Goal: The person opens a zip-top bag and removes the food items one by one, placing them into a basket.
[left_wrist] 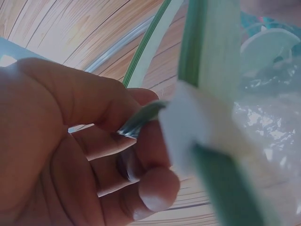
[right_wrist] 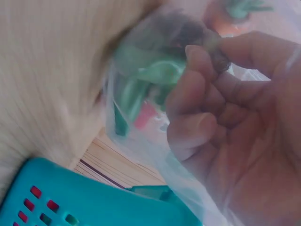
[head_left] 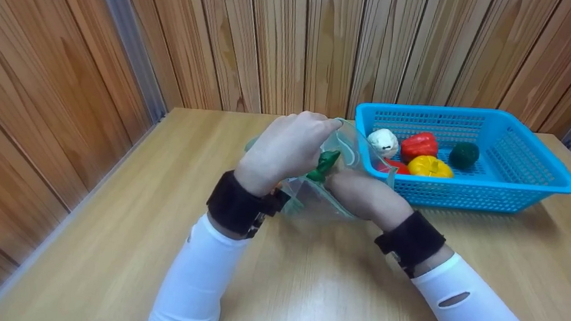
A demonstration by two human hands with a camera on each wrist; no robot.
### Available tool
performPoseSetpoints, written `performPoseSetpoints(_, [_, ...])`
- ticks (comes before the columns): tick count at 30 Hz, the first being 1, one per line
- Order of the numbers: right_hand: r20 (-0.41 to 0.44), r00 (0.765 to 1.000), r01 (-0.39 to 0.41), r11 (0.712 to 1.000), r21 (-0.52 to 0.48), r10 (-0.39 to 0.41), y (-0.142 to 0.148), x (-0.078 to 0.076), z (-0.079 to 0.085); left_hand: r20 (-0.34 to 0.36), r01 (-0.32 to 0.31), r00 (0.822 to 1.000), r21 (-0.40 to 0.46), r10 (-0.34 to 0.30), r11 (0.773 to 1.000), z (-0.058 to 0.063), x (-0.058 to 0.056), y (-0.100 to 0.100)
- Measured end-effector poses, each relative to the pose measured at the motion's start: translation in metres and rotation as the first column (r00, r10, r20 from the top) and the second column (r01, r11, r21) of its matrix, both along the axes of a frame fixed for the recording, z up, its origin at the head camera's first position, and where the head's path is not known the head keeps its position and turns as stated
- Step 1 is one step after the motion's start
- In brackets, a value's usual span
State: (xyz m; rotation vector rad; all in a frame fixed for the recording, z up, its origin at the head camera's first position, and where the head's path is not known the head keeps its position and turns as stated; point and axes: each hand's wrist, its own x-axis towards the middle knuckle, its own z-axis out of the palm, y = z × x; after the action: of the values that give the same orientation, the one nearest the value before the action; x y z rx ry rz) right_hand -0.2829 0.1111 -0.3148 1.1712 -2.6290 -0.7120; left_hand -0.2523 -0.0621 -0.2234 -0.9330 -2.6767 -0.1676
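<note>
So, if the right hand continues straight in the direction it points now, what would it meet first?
Probably the green item inside the clear bag, which appears just ahead of the right hand; depth inside the bag is unclear.

Right wrist view: basket [right_wrist: 117, 202] cut off, dark item [right_wrist: 186, 32] blurred.

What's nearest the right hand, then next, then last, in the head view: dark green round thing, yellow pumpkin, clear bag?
1. Clear bag: around the right hand.
2. Yellow pumpkin: near side, blue basket.
3. Dark green round thing: right, behind the pumpkin.
</note>
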Motion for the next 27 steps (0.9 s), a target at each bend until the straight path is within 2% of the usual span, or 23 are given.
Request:
performPoseSetpoints(2, [0.106,0.994,0.042,0.993,-0.107,-0.031,0.0,-0.001,0.004,-0.002,-0.001,1.0,-0.001,0.001,1.0,0.0,0.0,0.0])
performPoseSetpoints(4, [0.231,0.972,0.113,0.96,-0.257,-0.053,0.0,-0.001,0.007,-0.004,-0.003,1.0,-0.008,0.003,1.0,0.0,-0.001,-0.001])
performPoseSetpoints(6, [0.31,0.95,0.171,0.902,-0.397,-0.044,0.001,-0.001,0.011,-0.008,-0.006,1.0,-0.015,0.005,1.0,0.0,-0.001,-0.001])
performPoseSetpoints(7, [0.342,0.939,0.201,0.861,-0.467,-0.034,0.002,0.0,0.013,-0.009,-0.007,1.0,-0.016,0.007,1.0,0.0,-0.001,-0.001])
performPoseSetpoints(8, [0.358,0.933,0.22,0.834,-0.507,-0.028,0.002,0.0,0.016,-0.011,-0.007,1.0,-0.016,0.007,1.0,0.0,-0.001,0.0])
performPoseSetpoints(9, [0.36,0.933,0.226,0.813,-0.537,-0.02,0.003,0.001,0.018,-0.013,-0.007,1.0,-0.019,0.007,1.0,0.0,-0.001,0.0])
performPoseSetpoints(12, [0.361,0.932,0.23,0.783,-0.578,-0.007,0.007,0.004,0.028,-0.016,-0.014,1.0,-0.024,0.014,1.0,0.0,-0.001,0.0])
performPoseSetpoints(16, [0.392,0.92,0.257,0.773,-0.579,-0.013,0.013,0.01,0.042,-0.016,-0.026,1.0,-0.029,0.026,0.999,0.001,-0.001,0.001])
performPoseSetpoints(18, [0.391,0.921,0.249,0.775,-0.581,-0.003,0.017,0.012,0.049,-0.013,-0.03,0.999,-0.03,0.03,0.999,0.001,-0.001,0.001])
performPoseSetpoints(21, [0.326,0.944,0.181,0.759,-0.626,0.044,0.023,0.015,0.057,-0.015,-0.024,1.0,-0.028,0.024,0.999,0.001,-0.001,0.001])
performPoseSetpoints(25, [0.168,0.979,0.045,0.688,-0.724,0.113,0.026,0.017,0.059,-0.006,-0.023,1.0,-0.036,0.023,0.999,0.002,-0.001,0.001])
performPoseSetpoints(27, [0.102,0.988,-0.001,0.653,-0.757,0.119,0.024,0.015,0.055,0.001,-0.021,1.0,-0.038,0.021,0.999,0.002,-0.001,0.001])
